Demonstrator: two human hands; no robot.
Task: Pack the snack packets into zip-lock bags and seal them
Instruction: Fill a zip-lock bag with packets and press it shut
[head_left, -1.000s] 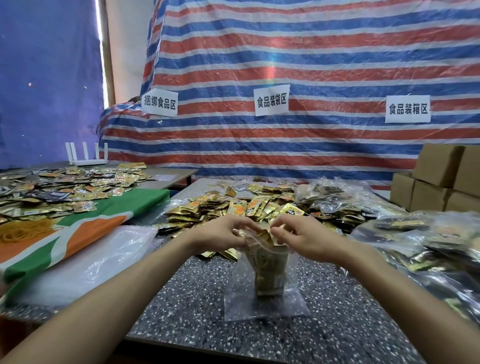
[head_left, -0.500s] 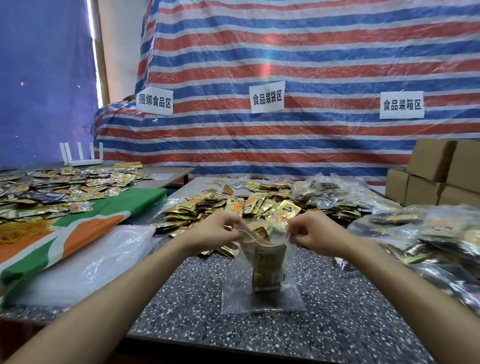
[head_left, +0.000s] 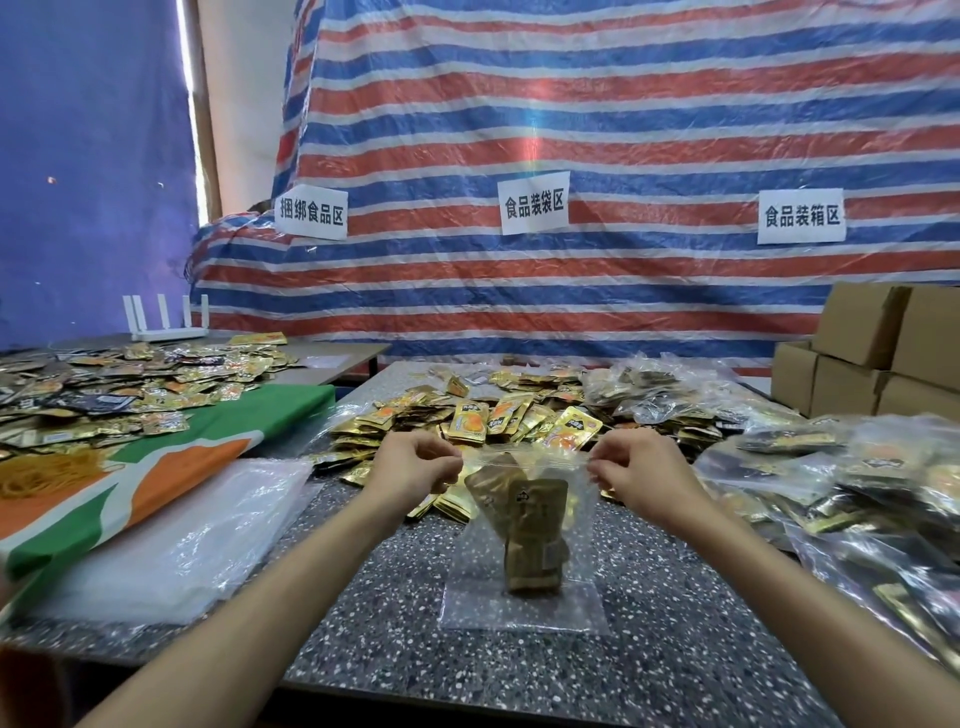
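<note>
Both hands have drawn apart since a moment ago, when they were close together at the bag's mouth. The left hand (head_left: 415, 465) now pinches the top left corner of the zip-lock bag (head_left: 475, 561), and the right hand (head_left: 641, 470) pinches the top right corner. The top edge is stretched straight between them. On each hand the fingers (head_left: 597, 467) are curled in, grasping the plastic at the strip.

The bag stands upright on the speckled table (head_left: 519, 675), directly in front of the person. A bundle of brownish snack packets (head_left: 535, 535) stands on end inside it. Clear plastic lies flat on the table around its base; whether this belongs to the same bag cannot be told.

To the left, a stack of clear plastic bags (head_left: 182, 535) rests partly on a green, orange and white cloth (head_left: 156, 467), beside a heap of yellow rubber bands (head_left: 36, 473).

Just beyond the hands lies a pile of loose gold packets (head_left: 493, 415). Filled bags (head_left: 857, 467) are heaped along the right side of the table.

Farther left, more packets cover a second table (head_left: 332, 358), which also bears a white router (head_left: 166, 322). Cardboard boxes (head_left: 872, 353) are stacked at far right. A red, white and blue striped tarpaulin (head_left: 571, 130) hangs behind, with three paper signs (head_left: 535, 202) fixed to it.
</note>
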